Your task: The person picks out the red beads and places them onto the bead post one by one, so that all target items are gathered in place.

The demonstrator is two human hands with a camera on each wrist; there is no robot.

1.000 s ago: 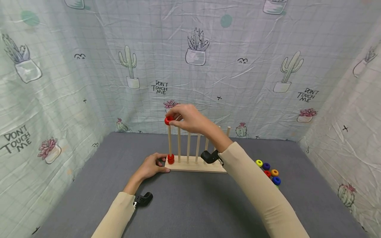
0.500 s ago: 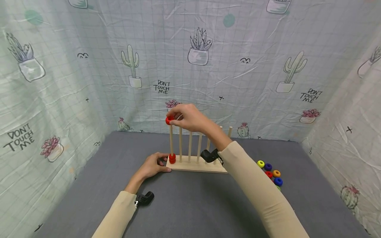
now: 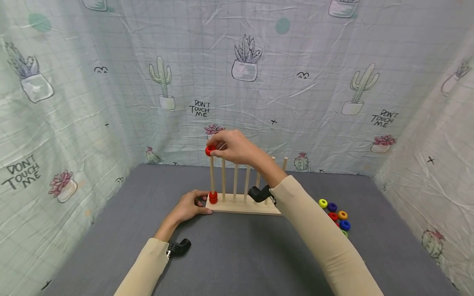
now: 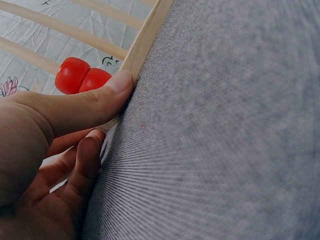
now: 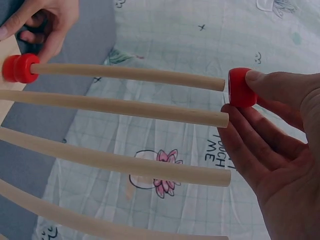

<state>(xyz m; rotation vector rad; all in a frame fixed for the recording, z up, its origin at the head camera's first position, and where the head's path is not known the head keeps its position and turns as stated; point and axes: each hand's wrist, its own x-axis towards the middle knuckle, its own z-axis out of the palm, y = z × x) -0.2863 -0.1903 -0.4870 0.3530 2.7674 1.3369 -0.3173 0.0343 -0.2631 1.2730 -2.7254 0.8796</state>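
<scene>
A wooden peg board (image 3: pixel 242 209) with several upright dowels stands on the grey cloth. Two red rings (image 3: pixel 213 197) are stacked at the foot of its leftmost peg (image 3: pixel 212 174). My left hand (image 3: pixel 189 207) grips the board's left end; in the left wrist view the thumb (image 4: pixel 107 95) presses on the base's edge and the fingers curl on the other side. Over the top of that peg, my right hand (image 3: pixel 236 148) pinches another red ring (image 5: pixel 242 87). The right wrist view shows a narrow gap between this ring and the peg's tip.
To the right of the board lie several loose rings, among them a yellow ring (image 3: pixel 323 203), an orange ring (image 3: pixel 342 215) and a blue ring (image 3: pixel 345 225); the right sleeve (image 3: pixel 322 238) partly hides this group. A patterned curtain (image 3: pixel 274 94) encloses the back and sides.
Both hands stay where they are, with the red ring held over the leftmost peg. The head view shifts only slightly.
</scene>
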